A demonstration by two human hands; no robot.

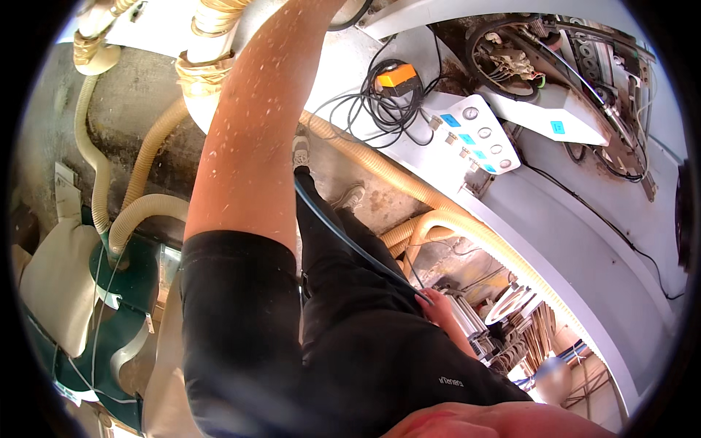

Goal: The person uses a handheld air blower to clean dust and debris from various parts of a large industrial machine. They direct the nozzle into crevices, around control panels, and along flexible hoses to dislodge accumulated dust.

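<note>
Left arm (255, 160) looms closest, its left hand beyond the top edge, grip impossible to tell; right of centre, the right hand (439, 312) curls round the hose (349, 244), which slants up-left to the arm's edge.

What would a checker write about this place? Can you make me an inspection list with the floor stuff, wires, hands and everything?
Surface: white machine surface, with a white panel of round gauges on it.
Job's things: dark blue-grey flexible hose, running past the black trousers.
Clutter: orange-and-black box amid loosely coiled black cable.
Hands: right hand appears to hold the hose; left hand out of view, its bare forearm reaching past the top edge.
Cables: besides that coil, a thin black cable crosses the pale grey panel.
Surroundings: cream corrugated hoses over a stained grey floor; dark green machine at left.
</note>
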